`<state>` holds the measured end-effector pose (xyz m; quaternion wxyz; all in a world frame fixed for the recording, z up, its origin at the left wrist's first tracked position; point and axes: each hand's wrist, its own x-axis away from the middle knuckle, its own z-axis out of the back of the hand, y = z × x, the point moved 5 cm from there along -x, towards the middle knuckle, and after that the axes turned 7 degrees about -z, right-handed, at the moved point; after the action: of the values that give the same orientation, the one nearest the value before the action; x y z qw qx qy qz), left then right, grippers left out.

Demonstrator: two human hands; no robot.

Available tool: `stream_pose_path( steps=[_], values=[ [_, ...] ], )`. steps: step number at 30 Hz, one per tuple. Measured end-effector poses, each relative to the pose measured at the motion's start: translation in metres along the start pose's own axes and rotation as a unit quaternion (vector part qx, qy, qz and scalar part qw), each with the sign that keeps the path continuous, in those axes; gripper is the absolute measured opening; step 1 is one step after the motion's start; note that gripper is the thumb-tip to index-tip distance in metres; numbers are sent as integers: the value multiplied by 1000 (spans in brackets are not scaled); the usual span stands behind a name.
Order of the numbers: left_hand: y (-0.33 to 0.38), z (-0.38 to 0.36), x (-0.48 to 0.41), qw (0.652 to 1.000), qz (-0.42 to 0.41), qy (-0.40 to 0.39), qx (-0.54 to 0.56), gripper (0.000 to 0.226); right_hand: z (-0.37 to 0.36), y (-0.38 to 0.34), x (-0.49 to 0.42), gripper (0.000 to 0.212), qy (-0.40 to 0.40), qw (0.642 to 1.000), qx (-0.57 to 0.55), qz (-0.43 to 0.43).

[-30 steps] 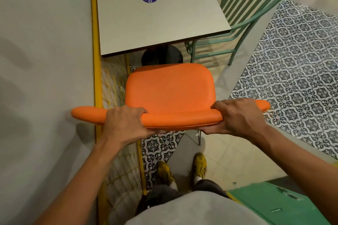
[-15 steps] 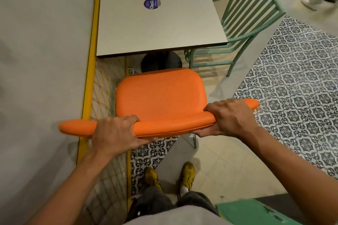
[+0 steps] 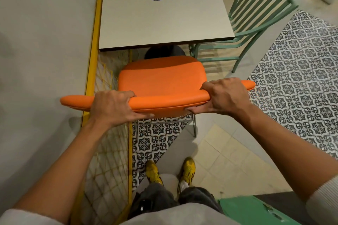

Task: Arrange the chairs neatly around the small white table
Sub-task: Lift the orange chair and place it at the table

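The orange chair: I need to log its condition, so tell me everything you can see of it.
The orange chair has a smooth padded seat and a wide curved backrest in what looks like orange vinyl, on thin grey metal legs. It stands upright facing the white table, its seat front close to the table edge, not under it. The left hand and right hand grip the backrest's top edge. No damage shows.
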<state>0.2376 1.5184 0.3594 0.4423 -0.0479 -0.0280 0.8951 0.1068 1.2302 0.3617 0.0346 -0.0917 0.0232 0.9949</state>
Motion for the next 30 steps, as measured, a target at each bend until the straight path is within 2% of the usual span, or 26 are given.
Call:
stream_pose_path(
  steps=[8,19,30],
  values=[
    [-16,0,-17,1000,6,10,-4,96,-7,4,-18,90,6,1000,-3,-9],
    [-12,6,-21,1000,6,-17,-12,97,0,4,-20,88,11,1000,-16,-24],
    [-14,0,-10,998,35,-50,19,98,-4,-3,-14,94,-25,999,-23,-19]
  ],
)
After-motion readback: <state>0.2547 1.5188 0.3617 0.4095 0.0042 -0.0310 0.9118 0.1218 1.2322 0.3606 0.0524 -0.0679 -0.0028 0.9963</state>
